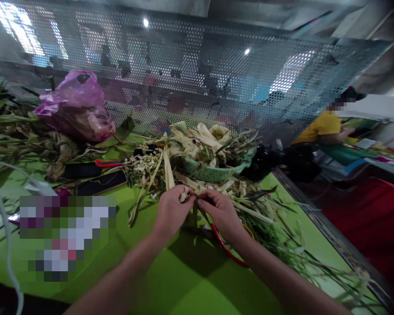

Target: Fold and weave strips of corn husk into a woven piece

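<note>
My left hand [171, 211] and my right hand [220, 212] meet over the green table [184, 280], both pinched on a thin pale plant stalk [194, 205] held between their fingertips. The stalk runs down from the pinch towards the table. Just beyond the hands lies a heap of pale husks and leaves [197, 140] piled over a green plastic basket [210, 173]. Red-handled scissors [228, 251] lie under my right wrist.
A pink plastic bag [75, 107] sits at the back left among green stalks. A dark phone [101, 182] and a red-handled tool [110, 163] lie left of the heap. Perforated metal screen [197, 78] closes the back. A person in yellow [321, 127] works at right.
</note>
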The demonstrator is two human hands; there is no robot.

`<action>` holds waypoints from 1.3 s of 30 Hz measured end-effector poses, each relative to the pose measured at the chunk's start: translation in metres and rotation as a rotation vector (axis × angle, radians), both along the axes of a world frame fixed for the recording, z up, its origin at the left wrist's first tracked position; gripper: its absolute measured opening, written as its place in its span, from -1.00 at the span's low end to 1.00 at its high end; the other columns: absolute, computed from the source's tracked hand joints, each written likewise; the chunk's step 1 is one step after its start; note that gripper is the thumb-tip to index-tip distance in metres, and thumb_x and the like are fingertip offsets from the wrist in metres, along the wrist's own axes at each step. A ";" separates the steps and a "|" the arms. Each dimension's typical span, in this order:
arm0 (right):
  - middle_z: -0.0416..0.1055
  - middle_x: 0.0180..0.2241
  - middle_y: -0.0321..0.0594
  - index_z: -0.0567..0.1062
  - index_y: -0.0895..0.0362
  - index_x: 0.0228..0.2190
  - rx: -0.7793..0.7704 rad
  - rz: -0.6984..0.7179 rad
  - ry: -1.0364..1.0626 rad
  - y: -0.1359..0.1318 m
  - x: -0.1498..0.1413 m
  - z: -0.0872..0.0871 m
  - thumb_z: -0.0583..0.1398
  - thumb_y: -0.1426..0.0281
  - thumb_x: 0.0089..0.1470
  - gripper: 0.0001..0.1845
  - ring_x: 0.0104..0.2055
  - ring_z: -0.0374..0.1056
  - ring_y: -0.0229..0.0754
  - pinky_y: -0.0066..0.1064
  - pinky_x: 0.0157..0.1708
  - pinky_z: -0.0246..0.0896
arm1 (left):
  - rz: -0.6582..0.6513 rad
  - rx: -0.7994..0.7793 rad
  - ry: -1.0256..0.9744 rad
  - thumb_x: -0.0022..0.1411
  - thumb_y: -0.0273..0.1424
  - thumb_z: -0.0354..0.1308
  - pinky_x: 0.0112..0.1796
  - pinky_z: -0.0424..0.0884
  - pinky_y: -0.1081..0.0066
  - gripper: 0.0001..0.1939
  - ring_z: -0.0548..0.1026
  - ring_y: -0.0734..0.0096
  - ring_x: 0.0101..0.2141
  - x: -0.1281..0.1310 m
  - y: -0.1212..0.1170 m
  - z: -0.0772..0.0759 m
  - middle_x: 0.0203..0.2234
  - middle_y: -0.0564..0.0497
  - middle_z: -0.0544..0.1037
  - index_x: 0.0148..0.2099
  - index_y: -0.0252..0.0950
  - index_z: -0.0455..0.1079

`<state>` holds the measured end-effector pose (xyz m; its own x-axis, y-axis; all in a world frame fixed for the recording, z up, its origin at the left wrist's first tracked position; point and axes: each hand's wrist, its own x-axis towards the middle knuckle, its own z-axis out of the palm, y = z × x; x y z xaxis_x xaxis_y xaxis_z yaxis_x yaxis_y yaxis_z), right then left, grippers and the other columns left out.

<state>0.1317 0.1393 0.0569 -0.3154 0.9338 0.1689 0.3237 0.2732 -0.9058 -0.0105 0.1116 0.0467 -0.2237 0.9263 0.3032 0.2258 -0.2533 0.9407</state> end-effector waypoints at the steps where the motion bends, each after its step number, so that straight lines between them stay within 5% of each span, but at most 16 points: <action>1: 0.37 -0.55 -0.29 0.49 0.17 -0.52 -0.005 -0.001 0.000 0.000 0.000 0.000 0.19 0.33 -0.07 -0.85 -0.47 0.22 -0.24 -0.41 -0.41 0.15 | -0.010 -0.014 0.001 0.02 -0.46 0.16 -0.26 0.27 0.41 -0.90 0.43 0.35 -0.38 -0.001 0.001 0.000 -0.44 0.01 0.55 -0.39 -0.22 0.50; 9: 0.39 -0.49 -0.27 0.49 0.15 -0.43 -0.080 0.102 0.074 0.010 0.003 0.008 0.17 0.19 0.04 -0.73 -0.43 0.26 -0.24 -0.44 -0.41 0.14 | -0.121 -0.244 -0.368 -0.08 -0.36 0.25 -0.40 0.24 0.46 -0.82 0.36 0.46 -0.49 -0.021 0.010 0.010 -0.55 0.02 0.47 -0.37 -0.34 0.47; 14: 0.32 -0.50 -0.29 0.44 0.14 -0.41 0.159 -0.072 -0.016 0.013 0.014 0.018 0.18 0.21 0.05 -0.77 -0.47 0.19 -0.25 -0.46 -0.47 0.09 | -0.132 -0.269 -0.168 -0.10 -0.43 0.17 -0.48 0.16 0.47 -0.89 0.27 0.50 -0.55 -0.024 0.009 0.013 -0.61 0.09 0.37 -0.41 -0.30 0.39; 20: 0.42 -0.35 -0.20 0.51 0.12 -0.29 0.277 0.079 -0.178 0.010 0.011 0.017 0.25 0.30 -0.02 -0.78 -0.41 0.27 -0.22 -0.41 -0.39 0.18 | -0.159 -0.197 -0.005 -0.10 -0.47 0.14 -0.50 0.13 0.51 -0.91 0.23 0.53 -0.55 -0.023 0.010 0.006 -0.61 0.16 0.31 -0.44 -0.27 0.30; 25: 0.37 -0.55 -0.28 0.50 0.15 -0.48 0.121 0.045 -0.065 0.014 0.009 0.009 0.23 0.25 -0.01 -0.79 -0.47 0.25 -0.23 -0.43 -0.46 0.14 | -0.228 -0.207 -0.355 -0.07 -0.35 0.27 -0.43 0.25 0.50 -0.70 0.36 0.52 -0.48 -0.020 0.009 0.012 -0.50 0.08 0.43 -0.26 -0.30 0.31; 30: 0.39 -0.53 -0.27 0.49 0.16 -0.46 0.038 -0.008 0.087 0.017 0.011 0.005 0.23 0.25 -0.01 -0.79 -0.46 0.27 -0.22 -0.41 -0.43 0.18 | -0.253 -0.296 -0.598 -0.07 -0.19 0.32 -0.35 0.35 0.45 -0.55 0.44 0.48 -0.45 -0.014 0.007 0.014 -0.41 -0.02 0.52 -0.16 -0.32 0.35; 39: 0.49 -0.40 -0.20 0.56 0.09 -0.42 0.344 0.029 -0.029 0.013 0.009 -0.003 0.22 0.37 0.05 -0.90 -0.32 0.38 -0.14 -0.34 -0.25 0.23 | -0.321 -0.275 -0.501 -0.05 -0.36 0.31 -0.23 0.34 0.45 -0.71 0.47 0.41 -0.32 -0.007 0.009 0.004 -0.33 -0.06 0.56 -0.22 -0.34 0.47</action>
<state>0.1404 0.1520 0.0542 -0.3501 0.8145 0.4627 0.3356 0.5702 -0.7498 -0.0178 0.1202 0.0504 0.0239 0.9994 -0.0231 -0.3036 0.0293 0.9523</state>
